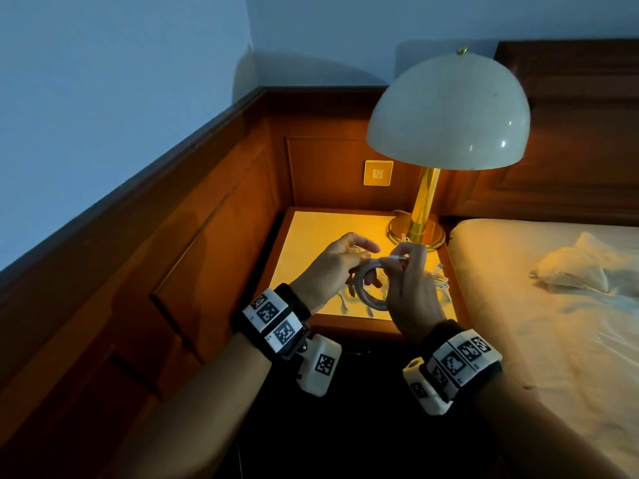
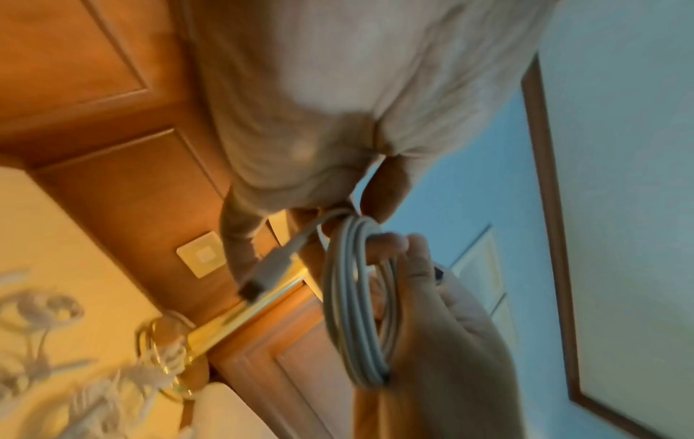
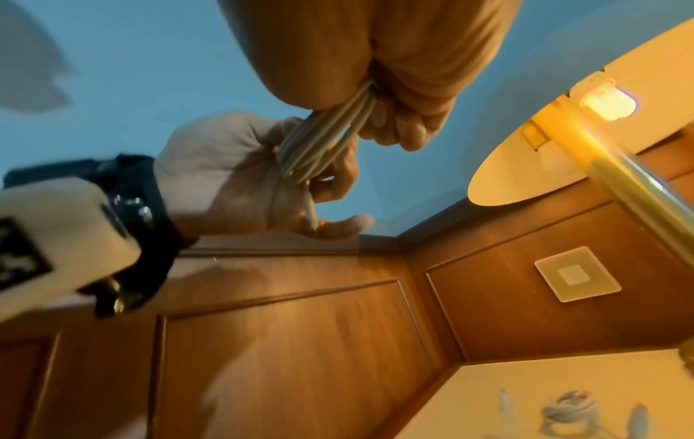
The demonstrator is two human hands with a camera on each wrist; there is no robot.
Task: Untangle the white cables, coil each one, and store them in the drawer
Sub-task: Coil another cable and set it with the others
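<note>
Above the lamplit wooden nightstand (image 1: 311, 233), a coiled white round cable (image 1: 368, 288) is gripped by the left hand (image 1: 332, 267); its plug end is pinched by the right hand (image 1: 411, 288). Coiling is nearly complete; tucking the end follows. Loose white cables (image 1: 442, 283) lie at 3 o'clock.

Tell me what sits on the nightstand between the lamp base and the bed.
In the head view, loose white cables lie on the nightstand in front of the lamp base, by the bed; one plug points up.
</note>
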